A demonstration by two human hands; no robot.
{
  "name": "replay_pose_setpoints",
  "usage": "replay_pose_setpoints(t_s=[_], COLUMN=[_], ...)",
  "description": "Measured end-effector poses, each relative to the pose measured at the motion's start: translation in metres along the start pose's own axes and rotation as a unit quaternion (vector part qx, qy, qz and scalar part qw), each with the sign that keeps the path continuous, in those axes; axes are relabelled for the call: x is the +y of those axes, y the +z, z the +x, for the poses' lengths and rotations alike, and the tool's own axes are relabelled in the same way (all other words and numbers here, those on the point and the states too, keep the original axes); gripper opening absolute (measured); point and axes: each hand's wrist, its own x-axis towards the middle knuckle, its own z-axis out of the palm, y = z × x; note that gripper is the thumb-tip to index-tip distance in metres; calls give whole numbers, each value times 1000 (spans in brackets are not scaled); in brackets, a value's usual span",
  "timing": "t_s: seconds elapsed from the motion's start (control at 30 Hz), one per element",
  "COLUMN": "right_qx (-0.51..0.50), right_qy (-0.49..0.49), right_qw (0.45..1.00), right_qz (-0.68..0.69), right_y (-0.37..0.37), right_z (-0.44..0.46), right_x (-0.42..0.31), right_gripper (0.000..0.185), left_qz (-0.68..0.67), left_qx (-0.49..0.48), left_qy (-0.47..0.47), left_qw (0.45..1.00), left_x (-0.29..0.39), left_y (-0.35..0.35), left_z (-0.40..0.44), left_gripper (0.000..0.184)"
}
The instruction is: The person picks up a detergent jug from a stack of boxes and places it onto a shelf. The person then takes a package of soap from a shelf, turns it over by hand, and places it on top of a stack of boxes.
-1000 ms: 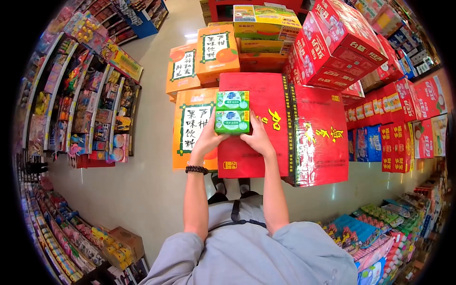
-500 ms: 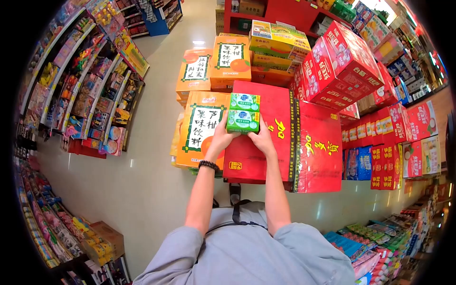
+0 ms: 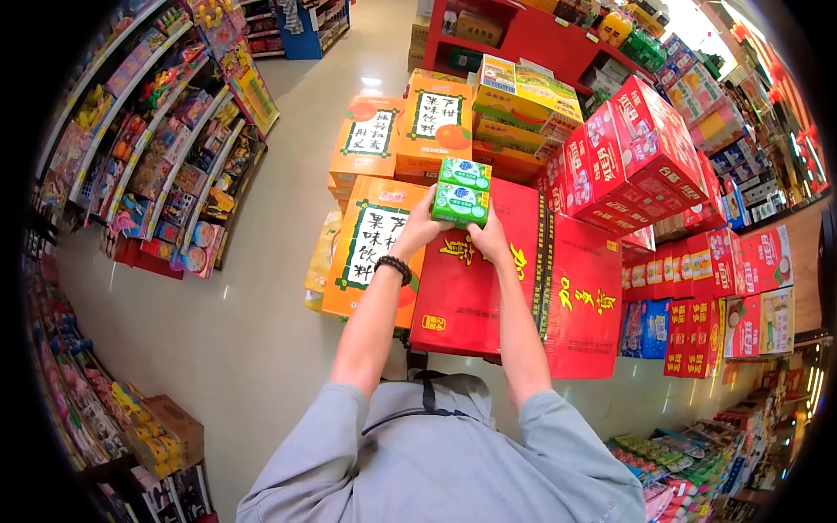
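Observation:
Two small green-and-white packs, which look like wrapped soap bars, sit one against the other above the red cartons. My left hand point(image 3: 420, 228) grips the left side of the nearer green pack point(image 3: 459, 206), and a dark beaded bracelet point(image 3: 395, 268) is on that wrist. From the right, my right hand point(image 3: 492, 237) closes on the same pack, thumb at its near edge. The farther green pack point(image 3: 465, 173) adjoins it on the far side. Beneath the hands lies a red carton point(image 3: 462, 305) with yellow characters; an orange drink carton point(image 3: 353, 261) is left of it.
More orange cartons point(image 3: 433, 113) and yellow boxes point(image 3: 532, 91) are stacked ahead. Red-and-white boxes point(image 3: 636, 157) rise at the right. A toy shelf point(image 3: 166, 148) stands at the left, across the pale floor point(image 3: 270, 218). Packaged goods point(image 3: 680, 458) lie at lower right.
Both hands and the green packs have shifted slightly right and away from my body. The camera view has shifted a little too. The grip looks the same.

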Motion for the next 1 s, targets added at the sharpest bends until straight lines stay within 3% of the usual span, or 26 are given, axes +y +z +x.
replay_pose_setpoints(t_s=[0.13, 0.3, 0.47, 0.63, 0.73, 1.0], right_qx=[0, 3, 17, 87, 164, 159], right_qy=[13, 16, 38, 25, -33, -17], right_qw=[1000, 998, 997, 991, 978, 980], right_qz=[-21, -62, -69, -96, -128, -121], right_y=[-3, -6, -8, -7, -3, -7], right_z=[8, 14, 16, 4, -4, -6], right_x=[-6, -2, -14, -27, -25, -15], right_gripper=[71, 76, 72, 76, 72, 80], left_qz=[-54, -22, -39, -18, 21, 34], left_qx=[-22, -21, -26, -24, -34, -3], left_qy=[-31, -34, -6, -37, -54, -109], left_qw=[998, 999, 999, 999, 998, 993], left_x=[10, 6, 1, 9, 4, 0], left_y=[-1, -2, 2, 8, 5, 5], left_z=[9, 18, 23, 21, 22, 22], left_gripper=[80, 77, 75, 71, 68, 61])
